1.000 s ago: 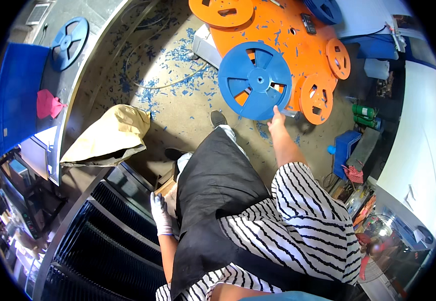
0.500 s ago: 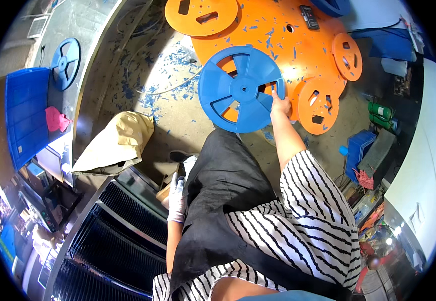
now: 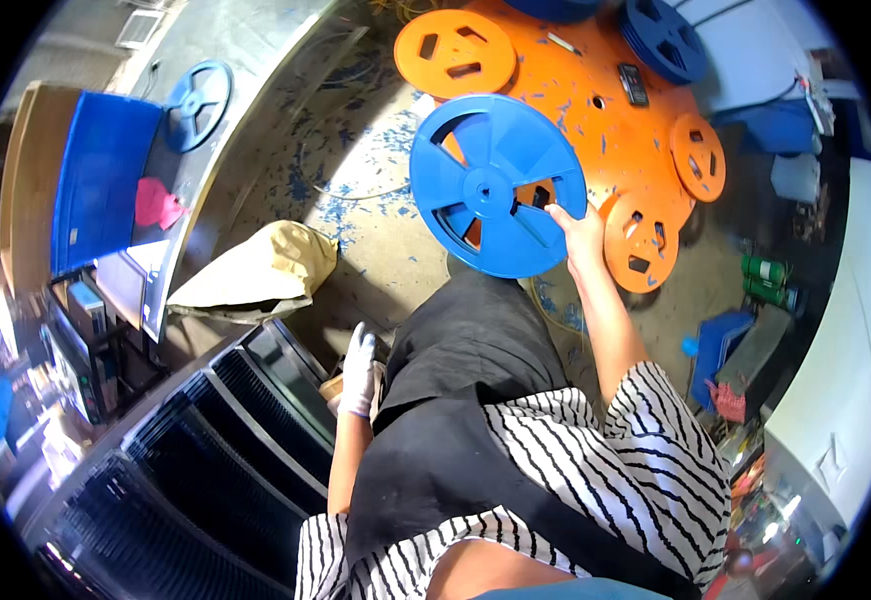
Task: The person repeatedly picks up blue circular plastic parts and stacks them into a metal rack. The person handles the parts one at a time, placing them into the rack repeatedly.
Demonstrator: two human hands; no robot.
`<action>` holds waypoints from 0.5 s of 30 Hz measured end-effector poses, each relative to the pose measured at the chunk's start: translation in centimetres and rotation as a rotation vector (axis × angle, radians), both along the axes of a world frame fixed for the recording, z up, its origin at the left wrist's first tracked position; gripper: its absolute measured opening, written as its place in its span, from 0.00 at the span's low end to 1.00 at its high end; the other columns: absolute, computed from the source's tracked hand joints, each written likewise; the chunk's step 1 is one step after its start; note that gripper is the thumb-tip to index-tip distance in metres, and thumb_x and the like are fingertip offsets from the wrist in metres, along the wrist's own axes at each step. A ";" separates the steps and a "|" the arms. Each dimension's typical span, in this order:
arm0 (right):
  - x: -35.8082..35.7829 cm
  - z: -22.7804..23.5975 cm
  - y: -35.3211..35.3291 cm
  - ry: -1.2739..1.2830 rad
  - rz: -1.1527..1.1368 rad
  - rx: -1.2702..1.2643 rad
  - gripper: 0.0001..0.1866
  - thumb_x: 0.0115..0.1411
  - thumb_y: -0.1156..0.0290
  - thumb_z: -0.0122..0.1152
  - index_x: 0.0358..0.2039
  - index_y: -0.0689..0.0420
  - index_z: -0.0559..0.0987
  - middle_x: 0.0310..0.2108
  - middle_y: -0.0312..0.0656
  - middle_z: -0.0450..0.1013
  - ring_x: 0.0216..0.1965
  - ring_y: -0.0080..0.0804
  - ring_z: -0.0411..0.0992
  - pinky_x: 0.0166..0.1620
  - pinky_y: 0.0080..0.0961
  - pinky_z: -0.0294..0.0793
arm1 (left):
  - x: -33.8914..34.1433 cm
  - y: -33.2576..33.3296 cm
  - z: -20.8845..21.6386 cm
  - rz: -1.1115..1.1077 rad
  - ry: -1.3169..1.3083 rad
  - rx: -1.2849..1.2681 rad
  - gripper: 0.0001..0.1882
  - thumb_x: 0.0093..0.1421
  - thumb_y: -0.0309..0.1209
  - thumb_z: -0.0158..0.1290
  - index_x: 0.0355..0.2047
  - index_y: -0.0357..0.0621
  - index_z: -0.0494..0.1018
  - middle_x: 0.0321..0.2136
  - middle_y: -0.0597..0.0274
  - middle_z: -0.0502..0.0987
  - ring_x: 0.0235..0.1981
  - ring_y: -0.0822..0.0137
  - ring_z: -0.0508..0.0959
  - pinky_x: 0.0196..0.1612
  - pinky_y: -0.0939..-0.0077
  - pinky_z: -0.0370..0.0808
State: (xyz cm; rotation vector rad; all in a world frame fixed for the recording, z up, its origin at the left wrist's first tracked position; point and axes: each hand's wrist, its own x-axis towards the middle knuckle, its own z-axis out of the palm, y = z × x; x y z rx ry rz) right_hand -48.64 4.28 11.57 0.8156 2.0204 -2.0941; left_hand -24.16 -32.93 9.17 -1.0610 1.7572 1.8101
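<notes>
My right hand (image 3: 582,236) is bare and grips the rim of a large blue plastic reel (image 3: 510,241), with the thumb on its upper face at a cut-out. The reel has a round hub and wedge-shaped openings, and it hangs above the near edge of an orange table (image 3: 565,125). Low beside my left thigh is my left hand (image 3: 359,374), in a white glove with its fingers stretched out. A small tan object (image 3: 331,388) shows next to that hand; whether the hand touches it I cannot tell.
Orange slotted discs (image 3: 454,54) surround the table, which bears blue scraps and a black handheld device (image 3: 632,85). Stacked blue reels (image 3: 663,40) stand at far right. A cream sack (image 3: 265,265) lies left, above rows of black racks (image 3: 220,450). Another blue reel (image 3: 198,105) leans at far left.
The view has shifted, so the surroundings sit differently. The blue reel stays in my right hand, slightly tilted and turned. My left hand remains low by my thigh.
</notes>
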 end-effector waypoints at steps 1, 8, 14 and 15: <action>0.1 1.7 -1.7 0.019 0.031 0.026 0.13 0.51 0.78 0.67 0.38 0.63 0.77 0.32 0.36 0.75 0.31 0.22 0.72 0.38 0.21 0.72 | -0.6 0.4 0.2 -0.013 0.026 -0.031 0.30 0.65 0.40 0.49 0.64 0.42 0.56 0.56 0.52 0.68 0.56 0.65 0.67 0.58 0.72 0.62; 6.5 11.9 -18.1 0.033 0.346 -0.152 0.16 0.52 0.77 0.66 0.42 0.64 0.76 0.36 0.38 0.75 0.37 0.23 0.72 0.45 0.21 0.71 | -6.7 4.5 9.7 0.147 0.344 -0.028 0.51 0.58 0.46 0.56 0.68 0.43 0.33 0.66 0.45 0.51 0.66 0.55 0.54 0.65 0.67 0.52; 13.1 14.7 -23.9 -0.101 0.531 -0.391 0.17 0.51 0.75 0.69 0.42 0.62 0.77 0.35 0.37 0.75 0.36 0.22 0.72 0.43 0.20 0.72 | -3.1 -1.2 11.9 0.302 0.203 -0.317 0.64 0.44 0.49 0.67 0.68 0.46 0.33 0.62 0.37 0.54 0.61 0.45 0.62 0.61 0.61 0.62; 13.8 15.1 -24.5 -0.126 0.560 -0.407 0.16 0.52 0.75 0.69 0.41 0.61 0.77 0.34 0.36 0.75 0.35 0.22 0.72 0.43 0.20 0.72 | -1.9 -1.4 12.0 0.346 0.195 -0.314 0.65 0.43 0.49 0.68 0.68 0.47 0.32 0.62 0.37 0.55 0.59 0.43 0.63 0.61 0.61 0.62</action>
